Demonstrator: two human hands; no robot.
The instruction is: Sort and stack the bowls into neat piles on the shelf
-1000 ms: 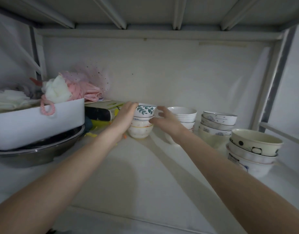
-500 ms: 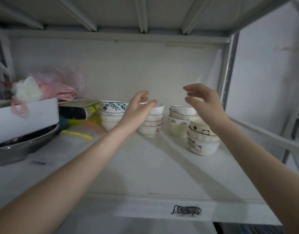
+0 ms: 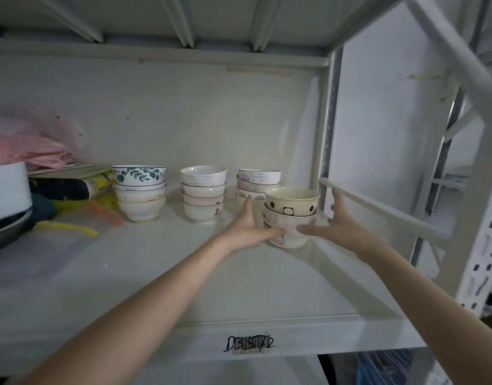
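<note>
Along the bottom of the frame runs the front lip of the white shelf (image 3: 183,343), with a black scrawled mark at lower centre. Two bare forearms reach up from the lower corners toward the centre right. There the left hand (image 3: 246,227) and the right hand (image 3: 335,226) cup a stack of three bowls (image 3: 290,216) from either side — thumbs nearly meeting on the bottom bowl, fingers spread upward beside the stack, both hands wrapped loosely around it. The top bowl is cream with black spots and a small panda face; the stack's base appears to sit on the shelf, right of centre.

Just behind it, partly hidden, stands another pile topped by a pale patterned bowl (image 3: 259,176). Further left along the back wall are a pile of white bowls (image 3: 203,194), one bearing a red character, and a pile topped by a leaf-printed bowl (image 3: 139,175) — each apart from its neighbour. At the far left edge sit a white tub (image 3: 9,187), pink fabric (image 3: 23,148) and a yellow strip (image 3: 67,227).
</note>
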